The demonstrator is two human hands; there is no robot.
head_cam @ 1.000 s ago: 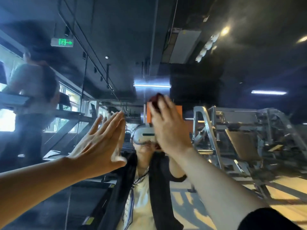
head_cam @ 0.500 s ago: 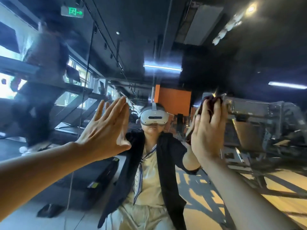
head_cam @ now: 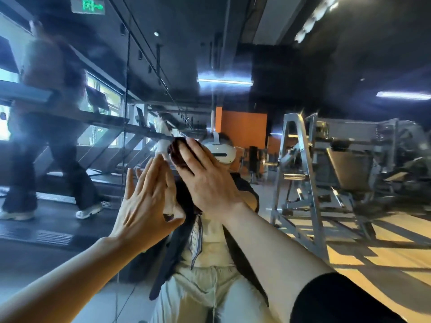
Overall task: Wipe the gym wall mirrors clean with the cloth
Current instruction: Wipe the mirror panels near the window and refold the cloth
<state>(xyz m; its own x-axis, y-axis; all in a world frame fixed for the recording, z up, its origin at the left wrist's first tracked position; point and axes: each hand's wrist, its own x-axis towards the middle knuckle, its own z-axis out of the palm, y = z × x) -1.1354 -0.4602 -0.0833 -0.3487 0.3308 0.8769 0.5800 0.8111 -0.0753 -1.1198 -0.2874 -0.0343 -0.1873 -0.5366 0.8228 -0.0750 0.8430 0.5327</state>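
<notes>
The wall mirror [head_cam: 291, 66] fills the view and reflects the gym and my own figure with a white headset. My right hand [head_cam: 205, 178] presses a dark maroon cloth [head_cam: 178, 151] flat against the glass at centre, fingers straight over it; most of the cloth is hidden under the palm. My left hand [head_cam: 147, 206] lies flat on the mirror just left of it, fingers straight and together, holding nothing. The two hands nearly touch.
A vertical seam [head_cam: 126, 113] between mirror panels runs left of my hands. Reflected in the glass are a person walking on a treadmill [head_cam: 46, 127] at left, a grey weight machine [head_cam: 326, 171] at right, an orange wall and a sunlit wooden floor.
My right hand has swept the cloth leftward across the glass, from the right of my reflection to beside my left hand. The left hand stays flat on the mirror.
</notes>
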